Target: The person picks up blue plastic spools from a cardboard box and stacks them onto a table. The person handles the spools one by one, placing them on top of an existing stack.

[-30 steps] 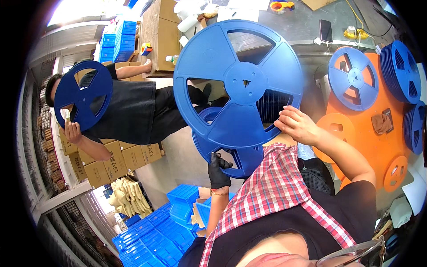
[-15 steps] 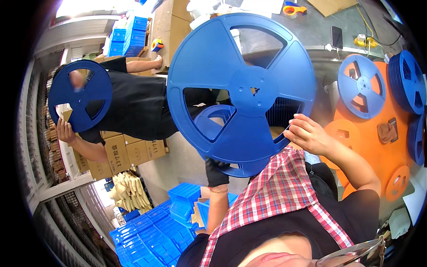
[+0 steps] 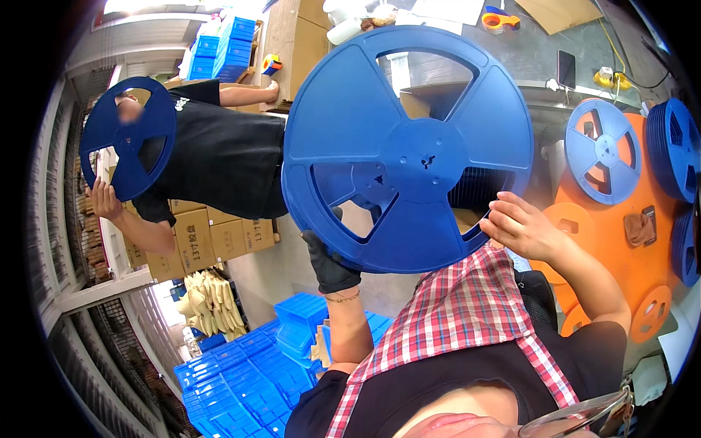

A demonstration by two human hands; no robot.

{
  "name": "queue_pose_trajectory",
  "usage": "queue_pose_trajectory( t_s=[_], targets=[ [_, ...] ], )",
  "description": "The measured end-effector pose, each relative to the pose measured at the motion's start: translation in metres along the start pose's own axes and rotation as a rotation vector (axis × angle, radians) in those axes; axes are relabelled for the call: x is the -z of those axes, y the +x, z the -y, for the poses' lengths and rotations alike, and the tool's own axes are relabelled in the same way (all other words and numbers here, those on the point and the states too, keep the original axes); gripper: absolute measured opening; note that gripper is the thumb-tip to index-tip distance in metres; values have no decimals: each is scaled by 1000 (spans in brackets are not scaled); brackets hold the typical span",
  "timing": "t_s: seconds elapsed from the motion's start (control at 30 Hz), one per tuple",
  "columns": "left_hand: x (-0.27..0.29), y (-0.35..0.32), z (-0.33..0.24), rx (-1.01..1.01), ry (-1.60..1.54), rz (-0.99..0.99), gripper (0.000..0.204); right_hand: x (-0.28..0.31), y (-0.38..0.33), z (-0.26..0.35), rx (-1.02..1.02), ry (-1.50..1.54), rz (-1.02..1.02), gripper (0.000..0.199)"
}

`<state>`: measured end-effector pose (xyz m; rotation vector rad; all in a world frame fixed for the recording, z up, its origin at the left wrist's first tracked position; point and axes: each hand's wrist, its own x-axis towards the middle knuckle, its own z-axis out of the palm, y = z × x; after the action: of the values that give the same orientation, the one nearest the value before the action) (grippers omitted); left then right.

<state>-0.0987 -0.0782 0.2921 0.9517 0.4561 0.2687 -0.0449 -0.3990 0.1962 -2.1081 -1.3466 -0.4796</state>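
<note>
A large blue plastic reel (image 3: 423, 142) with three cut-out windows faces me in the middle of the view. Bare, my right hand (image 3: 515, 225) pinches its rim at the lower right, beside a window. My left hand (image 3: 330, 264), in a black glove, is closed at the lower left rim. Part of a second blue reel (image 3: 358, 182) shows through the front reel's lower left window, close behind it. The left fingers are partly hidden, and how much of each reel they grip cannot be told.
Blue reels (image 3: 668, 150) stand stacked by an orange surface (image 3: 613, 255) at right, near a light blue reel (image 3: 603, 152). A grey table (image 3: 540, 44) holds a phone (image 3: 566, 69) and orange tape (image 3: 500, 22). Blue crates (image 3: 248, 379) lie lower left. A co-worker (image 3: 230, 150) holds another reel (image 3: 128, 139).
The rear reel has risen behind the front one, and my left hand has moved up and left with it. The front reel has shifted slightly right with my right hand on its rim.
</note>
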Motion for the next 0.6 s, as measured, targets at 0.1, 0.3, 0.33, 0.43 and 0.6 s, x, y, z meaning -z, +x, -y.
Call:
queue_pose_trajectory(
  t_s=[0.1,0.3,0.33,0.43,0.6],
  targets=[
    [-12,-1,3,-74,33,54,52,3,3,1,4,8,16,30],
    [-7,-10,-14,144,324,109,39,13,-2,-2,-8,68,77,31],
    [-6,-13,-14,163,368,135,36,13,-5,-1,-10,80,96,31],
    [-4,-20,-10,194,423,158,28,10,-12,7,12,129,143,34],
    [14,-26,1,193,168,95,31,0,-13,19,19,239,160,34]
  ],
)
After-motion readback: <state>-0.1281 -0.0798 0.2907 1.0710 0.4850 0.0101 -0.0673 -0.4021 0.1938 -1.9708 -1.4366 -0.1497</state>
